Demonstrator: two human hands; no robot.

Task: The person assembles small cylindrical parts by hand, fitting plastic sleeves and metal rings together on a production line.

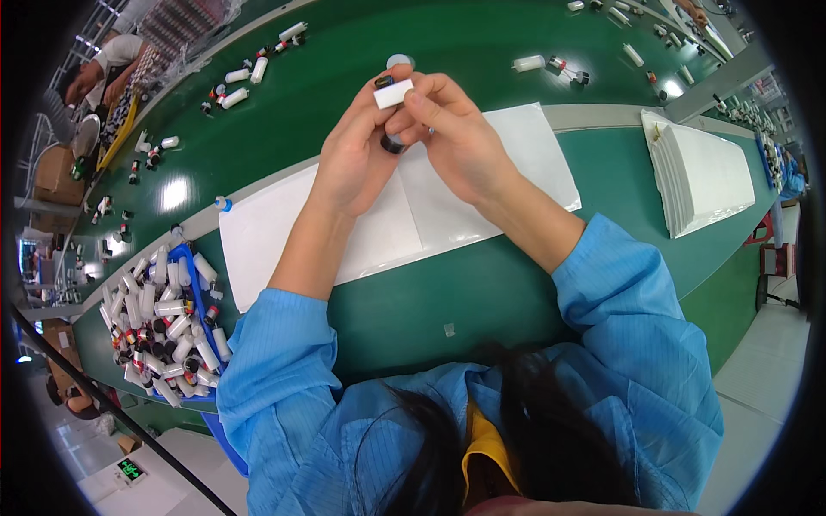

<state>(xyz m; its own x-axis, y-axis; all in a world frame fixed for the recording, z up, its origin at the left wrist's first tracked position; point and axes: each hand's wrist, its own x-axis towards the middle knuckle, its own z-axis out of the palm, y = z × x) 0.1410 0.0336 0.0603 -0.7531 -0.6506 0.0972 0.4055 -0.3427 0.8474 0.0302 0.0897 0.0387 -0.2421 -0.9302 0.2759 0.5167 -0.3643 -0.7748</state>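
Note:
Above the white sheets (pixel 490 185), my two hands meet at the far edge of the workbench. Between them is a small white block-shaped part (pixel 394 95), pinched under the thumb of my right hand (pixel 465 142). My left hand (pixel 354 163) has its fingers curled round the part's other side. A small dark piece (pixel 384 82) shows at the part's far end, by my left fingertips. Below it, a black round cap (pixel 392 144) sits between my palms; which hand grips it is hard to tell. A pale round disc (pixel 400 61) appears just beyond my fingertips.
A blue bin (pixel 200 297) heaped with white cylinders with black and red ends stands at the left. More such parts (pixel 258 70) lie scattered on the green belt (pixel 361 39). Stacked white trays (pixel 701 172) rest at right. A co-worker (pixel 116 64) sits at far left.

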